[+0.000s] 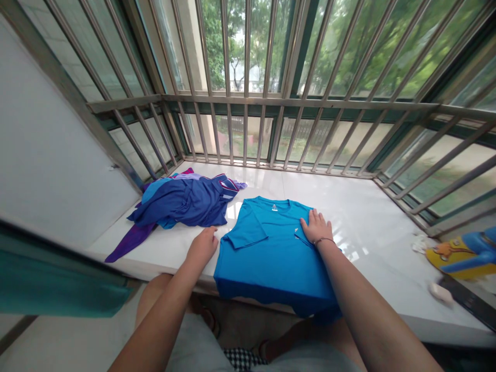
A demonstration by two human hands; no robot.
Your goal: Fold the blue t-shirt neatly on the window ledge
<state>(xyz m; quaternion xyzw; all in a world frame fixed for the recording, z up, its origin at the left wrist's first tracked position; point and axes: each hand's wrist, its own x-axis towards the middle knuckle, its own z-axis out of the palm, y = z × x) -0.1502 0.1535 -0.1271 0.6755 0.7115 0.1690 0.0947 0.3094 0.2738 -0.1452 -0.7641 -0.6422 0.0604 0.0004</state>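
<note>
A blue short-sleeved T-shirt [281, 263] lies spread on the white sill, collar toward the window. Its left sleeve is folded inward over the chest, and its lower end hangs over the front edge. My right hand [318, 227] rests flat on the shirt's right shoulder and sleeve, fingers stretched out. Just left of the shirt is my left hand [204, 247], its fingers curled in, with nothing visible in them. Close beyond it sits a heap of clothes with a dark blue collared shirt [186, 201] on top.
Metal window bars [248, 103] stand behind the white sill [360, 217]. A purple garment [134, 243] sticks out of the heap. At the right lie a yellow-and-blue object [465, 253], a small white item [440, 293] and a dark flat object [468, 302]. A green curtain [58, 279] hangs at left.
</note>
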